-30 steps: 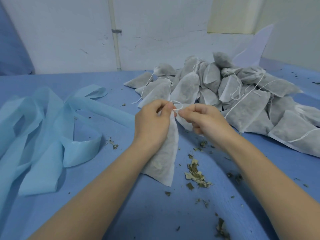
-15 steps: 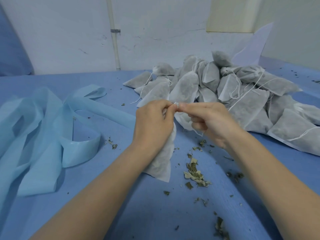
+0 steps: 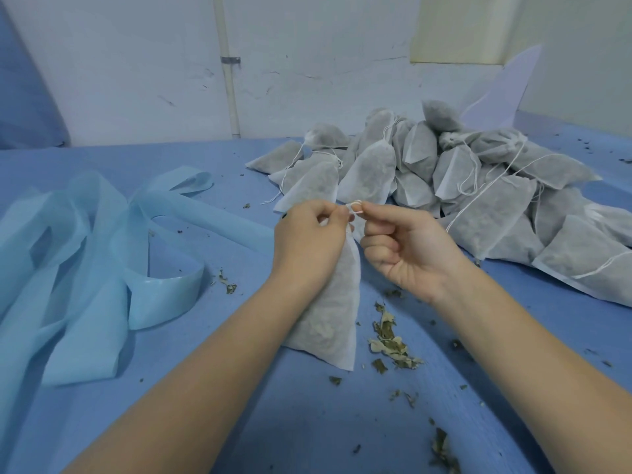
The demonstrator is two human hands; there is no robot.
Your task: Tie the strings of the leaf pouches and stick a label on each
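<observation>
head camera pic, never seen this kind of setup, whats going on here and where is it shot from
There is no machine: a camera worn on a person's head looks down at their two bare hands. The left hand grips the neck of a white leaf pouch that hangs down to the blue table cover. The right hand pinches its white string at the top. Behind lies a pile of filled pouches, to the left a loose light blue fabric strip, and dried leaf crumbs are scattered nearby.
</observation>
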